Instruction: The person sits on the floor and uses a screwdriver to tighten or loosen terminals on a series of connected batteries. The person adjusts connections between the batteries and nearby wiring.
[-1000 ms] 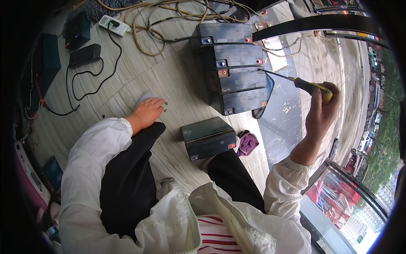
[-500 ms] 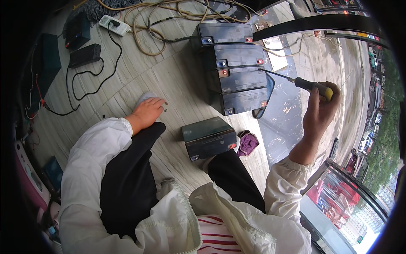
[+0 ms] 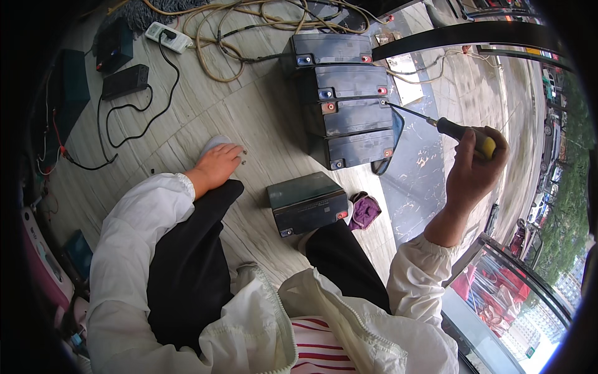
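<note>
My right hand (image 3: 478, 165) is wrapped round the dark and yellow handle of a screwdriver (image 3: 460, 130). Its long shaft points left, with the tip at a terminal on the right end of a dark battery (image 3: 356, 118). That battery stands in a row of several, with red and blue terminals at their ends. My left hand (image 3: 217, 164) lies flat with fingers stretched out, over my knee and the toe of a light shoe (image 3: 213, 143). A few tiny metal pieces (image 3: 244, 158) lie on the floor by its fingertips. Between my legs sits a separate dark green battery (image 3: 309, 206).
A purple cloth (image 3: 365, 211) lies beside the separate battery. Coiled tan cable (image 3: 215, 56), a white power strip (image 3: 169, 38) and a black adapter (image 3: 126, 82) with cords spread across the floor at upper left. A glass-panelled frame (image 3: 498, 299) stands at lower right.
My right hand has turned the screwdriver handle and shifted slightly down and right. The tip stays at the same terminal. My left hand has not moved.
</note>
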The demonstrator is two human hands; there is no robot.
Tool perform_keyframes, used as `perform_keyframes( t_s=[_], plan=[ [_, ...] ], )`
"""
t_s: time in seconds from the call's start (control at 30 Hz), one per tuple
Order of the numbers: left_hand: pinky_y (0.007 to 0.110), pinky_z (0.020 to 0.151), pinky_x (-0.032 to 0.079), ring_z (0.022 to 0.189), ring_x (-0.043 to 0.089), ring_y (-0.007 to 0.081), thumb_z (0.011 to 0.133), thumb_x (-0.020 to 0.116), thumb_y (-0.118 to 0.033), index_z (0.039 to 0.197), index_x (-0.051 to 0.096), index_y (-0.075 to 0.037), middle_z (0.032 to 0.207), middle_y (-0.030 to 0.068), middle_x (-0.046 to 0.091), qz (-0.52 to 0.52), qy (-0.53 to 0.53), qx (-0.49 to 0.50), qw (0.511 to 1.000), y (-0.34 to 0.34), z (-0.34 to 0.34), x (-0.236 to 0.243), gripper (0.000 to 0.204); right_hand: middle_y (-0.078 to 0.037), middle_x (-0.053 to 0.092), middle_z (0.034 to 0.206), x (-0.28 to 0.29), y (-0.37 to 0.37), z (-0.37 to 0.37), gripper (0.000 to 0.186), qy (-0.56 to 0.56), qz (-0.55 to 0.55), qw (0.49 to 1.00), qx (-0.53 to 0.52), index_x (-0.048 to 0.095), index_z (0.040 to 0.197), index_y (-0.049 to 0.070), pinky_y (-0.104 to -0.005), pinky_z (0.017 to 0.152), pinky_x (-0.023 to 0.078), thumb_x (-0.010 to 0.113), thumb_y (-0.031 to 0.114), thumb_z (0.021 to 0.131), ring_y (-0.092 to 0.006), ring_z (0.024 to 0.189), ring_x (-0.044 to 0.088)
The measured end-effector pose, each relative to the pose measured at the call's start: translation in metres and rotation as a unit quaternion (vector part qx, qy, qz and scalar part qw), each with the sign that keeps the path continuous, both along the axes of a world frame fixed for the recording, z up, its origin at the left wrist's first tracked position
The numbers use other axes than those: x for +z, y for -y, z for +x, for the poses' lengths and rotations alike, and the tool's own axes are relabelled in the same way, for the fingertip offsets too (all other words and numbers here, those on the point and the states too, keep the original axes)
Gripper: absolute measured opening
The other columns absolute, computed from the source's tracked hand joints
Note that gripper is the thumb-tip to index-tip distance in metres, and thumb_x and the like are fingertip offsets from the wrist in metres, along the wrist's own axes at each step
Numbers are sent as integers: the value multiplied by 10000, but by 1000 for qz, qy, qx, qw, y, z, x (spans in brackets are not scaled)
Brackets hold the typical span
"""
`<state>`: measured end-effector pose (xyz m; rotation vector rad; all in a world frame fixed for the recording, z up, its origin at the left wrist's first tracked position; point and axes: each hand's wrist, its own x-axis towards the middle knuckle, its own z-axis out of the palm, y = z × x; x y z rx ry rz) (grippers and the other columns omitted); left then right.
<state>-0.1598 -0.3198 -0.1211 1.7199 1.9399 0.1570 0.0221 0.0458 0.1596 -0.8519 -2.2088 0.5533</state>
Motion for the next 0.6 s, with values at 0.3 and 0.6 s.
perform_keyframes(
  t_s=[0.3, 0.6],
  plan=[
    [388, 1088, 329, 1304, 403, 299, 846, 497, -66, 1352, 461, -174, 1432, 113, 397, -35, 28, 27, 999, -6, 1, 15, 519, -113, 620, 962, 20, 48, -15, 271, -103, -137, 981, 88, 477, 1111, -16, -183, 571, 491, 618, 56, 891, -83, 667, 582],
    [391, 1070, 360, 1335, 363, 318, 825, 525, -1, 1448, 332, -313, 1554, 130, 138, -25, -15, 9, 1000, -13, 2, 30, 723, -124, 591, 953, -35, 109, -34, 355, 70, -168, 951, 251, 521, 1045, 10, -304, 703, 497, 746, 57, 775, -232, 798, 623]
  ],
)
